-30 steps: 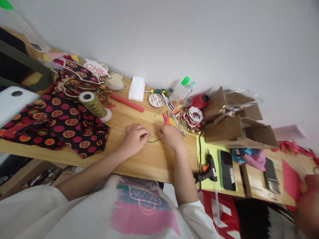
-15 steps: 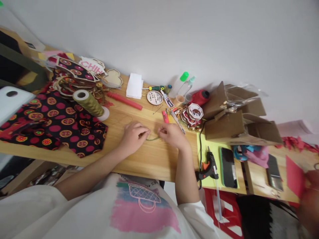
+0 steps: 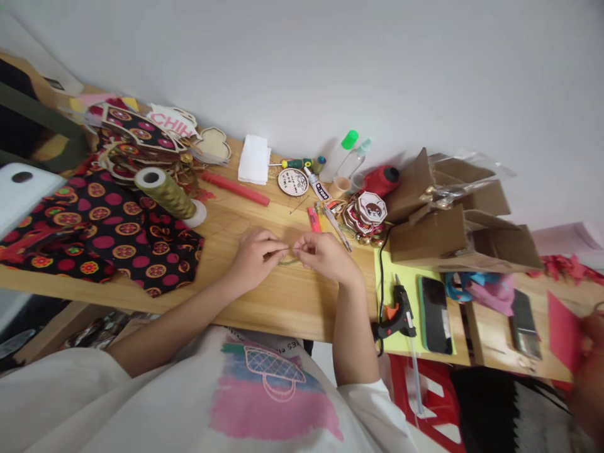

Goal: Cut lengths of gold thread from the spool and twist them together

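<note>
Over the middle of the wooden table (image 3: 278,308), my left hand (image 3: 260,257) and my right hand (image 3: 323,255) pinch a thin olive-green cord (image 3: 289,262) between thumbs and forefingers. The fingertips almost meet, and the cord sags in a short loop just below them. Its ends are hidden in the fingers. Left of my hands stands a tilted spool of olive-green cord (image 3: 165,194). Just beyond my right hand lie a pink lighter-like piece (image 3: 314,219) and a silver pen (image 3: 340,231).
Patterned black fabric (image 3: 141,251) covers the left side. A red stick (image 3: 236,188), a glue tube (image 3: 318,185) and stacked octagonal pieces (image 3: 370,209) lie behind. On the right are a cardboard box (image 3: 429,242), a glue gun (image 3: 399,308), a phone (image 3: 435,314) and another person's hand (image 3: 592,343).
My right hand has moved left, bringing its fingertips closer to my left hand's. The cord between them now hangs in a tighter loop.
</note>
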### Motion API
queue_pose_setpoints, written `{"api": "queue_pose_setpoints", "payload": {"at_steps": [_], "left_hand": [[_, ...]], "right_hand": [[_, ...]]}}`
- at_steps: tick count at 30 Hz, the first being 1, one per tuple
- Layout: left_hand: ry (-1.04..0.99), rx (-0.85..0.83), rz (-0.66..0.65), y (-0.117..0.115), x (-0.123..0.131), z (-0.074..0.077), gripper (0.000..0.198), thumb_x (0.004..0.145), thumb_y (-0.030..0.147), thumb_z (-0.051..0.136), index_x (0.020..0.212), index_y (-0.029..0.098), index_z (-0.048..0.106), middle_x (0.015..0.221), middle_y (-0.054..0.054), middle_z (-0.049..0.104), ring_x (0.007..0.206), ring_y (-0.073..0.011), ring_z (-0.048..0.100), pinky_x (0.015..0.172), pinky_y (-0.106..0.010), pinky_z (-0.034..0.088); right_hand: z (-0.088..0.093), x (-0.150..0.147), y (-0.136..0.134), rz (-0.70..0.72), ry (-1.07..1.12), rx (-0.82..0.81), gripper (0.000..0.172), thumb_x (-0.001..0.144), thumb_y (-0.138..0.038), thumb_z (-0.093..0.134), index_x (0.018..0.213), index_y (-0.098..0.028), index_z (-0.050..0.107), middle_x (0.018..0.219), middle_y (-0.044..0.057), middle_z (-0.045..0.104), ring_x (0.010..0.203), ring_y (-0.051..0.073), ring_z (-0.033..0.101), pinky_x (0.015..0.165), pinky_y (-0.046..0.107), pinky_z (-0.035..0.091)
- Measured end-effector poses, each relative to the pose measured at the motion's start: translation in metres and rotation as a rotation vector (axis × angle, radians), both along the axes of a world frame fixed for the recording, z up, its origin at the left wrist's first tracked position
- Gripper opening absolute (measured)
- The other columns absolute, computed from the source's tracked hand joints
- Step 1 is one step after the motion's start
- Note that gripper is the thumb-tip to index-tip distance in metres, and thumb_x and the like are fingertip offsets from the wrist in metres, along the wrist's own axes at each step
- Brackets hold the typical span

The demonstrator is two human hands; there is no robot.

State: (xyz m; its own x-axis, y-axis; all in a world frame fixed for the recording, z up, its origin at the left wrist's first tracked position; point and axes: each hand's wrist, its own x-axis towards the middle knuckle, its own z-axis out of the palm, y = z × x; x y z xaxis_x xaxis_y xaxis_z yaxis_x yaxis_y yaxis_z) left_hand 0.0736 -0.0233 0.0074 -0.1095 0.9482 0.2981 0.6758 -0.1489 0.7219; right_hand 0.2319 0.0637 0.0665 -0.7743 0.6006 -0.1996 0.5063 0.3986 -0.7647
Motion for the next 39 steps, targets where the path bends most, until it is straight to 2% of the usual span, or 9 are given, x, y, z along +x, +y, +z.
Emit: {"api": "queue_pose_setpoints", "payload": {"at_steps": [5, 9, 13, 16, 20, 26, 39], "left_hand": [[-0.035, -0.02, -0.009, 0.001, 0.001, 0.002, 0.014, 0.082, 0.024, 0.059, 0.077, 0.019, 0.071, 0.078, -0.003, 0.065, 0.078, -0.017, 0.057, 0.073, -0.033, 0.044], [-0.084, -0.038, -0.007, 0.001, 0.001, 0.005, 0.015, 0.082, 0.022, 0.057, 0.075, 0.019, 0.07, 0.078, -0.003, 0.065, 0.079, -0.0167, 0.058, 0.074, -0.033, 0.044], [-0.092, -0.048, 0.003, 0.001, 0.002, 0.007, 0.015, 0.081, 0.022, 0.056, 0.073, 0.019, 0.069, 0.077, -0.003, 0.065, 0.077, -0.0162, 0.058, 0.075, -0.033, 0.044], [-0.093, -0.057, 0.013, 0.0, 0.002, 0.008, 0.016, 0.08, 0.023, 0.056, 0.072, 0.02, 0.069, 0.077, -0.002, 0.065, 0.078, -0.0159, 0.058, 0.075, -0.032, 0.045], [-0.091, -0.046, 0.014, -0.001, 0.001, 0.008, 0.016, 0.08, 0.024, 0.056, 0.072, 0.02, 0.069, 0.077, -0.003, 0.066, 0.078, -0.0164, 0.059, 0.074, -0.033, 0.045], [-0.097, -0.041, 0.018, 0.0, 0.0, 0.006, 0.015, 0.081, 0.024, 0.057, 0.073, 0.02, 0.069, 0.078, -0.003, 0.066, 0.079, -0.0168, 0.058, 0.076, -0.033, 0.045], [-0.027, 0.008, 0.001, -0.001, 0.001, 0.006, 0.014, 0.08, 0.024, 0.059, 0.07, 0.02, 0.067, 0.078, -0.003, 0.065, 0.08, -0.0171, 0.057, 0.077, -0.035, 0.044]], "right_hand": [[-0.004, 0.001, 0.001, -0.012, 0.072, -0.044, 0.006, 0.078, -0.018, 0.055, 0.076, -0.015, 0.059, 0.054, -0.004, 0.056, 0.049, 0.007, 0.049, 0.053, 0.019, 0.035], [-0.008, 0.002, 0.003, -0.13, 0.155, -0.027, 0.01, 0.081, -0.024, 0.052, 0.078, -0.016, 0.058, 0.054, -0.004, 0.056, 0.049, 0.008, 0.049, 0.053, 0.02, 0.036], [-0.011, 0.004, 0.006, -0.204, 0.134, 0.035, 0.016, 0.083, -0.028, 0.05, 0.074, -0.016, 0.058, 0.052, -0.004, 0.054, 0.049, 0.008, 0.045, 0.052, 0.021, 0.033], [-0.013, 0.004, 0.006, -0.183, 0.111, 0.02, 0.014, 0.081, -0.026, 0.051, 0.078, -0.015, 0.06, 0.053, -0.004, 0.056, 0.049, 0.008, 0.046, 0.051, 0.021, 0.033], [-0.014, 0.003, 0.005, -0.165, 0.144, -0.092, 0.015, 0.08, -0.025, 0.053, 0.083, -0.014, 0.062, 0.055, -0.003, 0.057, 0.05, 0.008, 0.049, 0.051, 0.02, 0.036], [-0.012, 0.0, 0.003, -0.161, 0.199, -0.213, 0.017, 0.075, -0.028, 0.06, 0.083, -0.013, 0.063, 0.054, -0.005, 0.054, 0.048, 0.007, 0.047, 0.048, 0.019, 0.036], [-0.016, -0.002, 0.003, -0.13, 0.167, -0.221, 0.024, 0.071, -0.028, 0.066, 0.089, -0.012, 0.064, 0.058, -0.004, 0.055, 0.051, 0.007, 0.046, 0.05, 0.019, 0.035]]}}
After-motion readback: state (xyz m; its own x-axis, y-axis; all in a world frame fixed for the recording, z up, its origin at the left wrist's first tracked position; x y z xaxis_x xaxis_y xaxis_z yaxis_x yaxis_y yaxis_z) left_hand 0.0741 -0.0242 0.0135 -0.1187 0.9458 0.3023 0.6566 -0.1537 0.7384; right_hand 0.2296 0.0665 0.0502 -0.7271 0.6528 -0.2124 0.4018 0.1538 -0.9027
